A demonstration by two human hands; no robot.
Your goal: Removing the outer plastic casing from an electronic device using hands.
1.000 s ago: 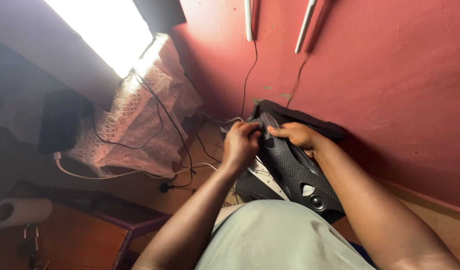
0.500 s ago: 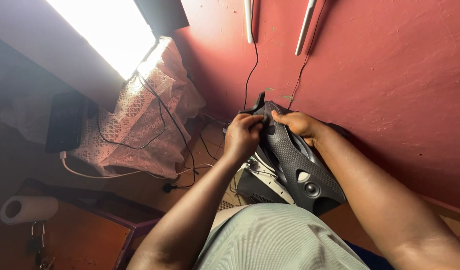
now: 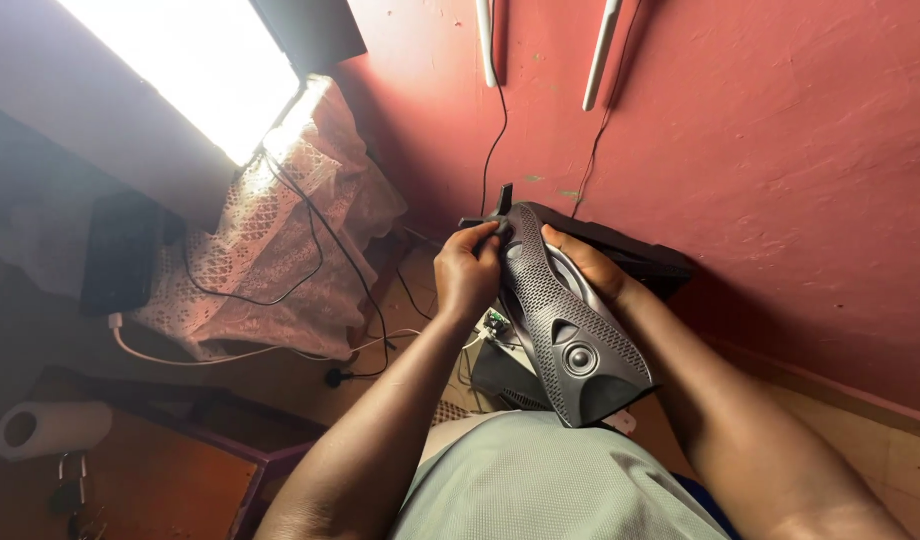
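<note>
Lying at the far left, a paper roll (image 3: pixel 48 428) sits below a lace cloth (image 3: pixel 280 250) draped with black cables (image 3: pixel 310 255). Further right, the left hand (image 3: pixel 468 272) pinches the top edge of a grey speaker grille (image 3: pixel 565 320), held tilted above the lap. Beside it the right hand (image 3: pixel 585 265) grips the grille's far edge, against the red wall (image 3: pixel 780 150)

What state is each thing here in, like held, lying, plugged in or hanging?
Speaker grille: held up, tilted, gripped at its top end.
Left hand: closed on the grille's top edge.
Right hand: holding the grille from behind.
Circuit board: exposed below the grille.
Lace cloth: draped, cables lying across it.
Paper roll: lying on its side.
</note>
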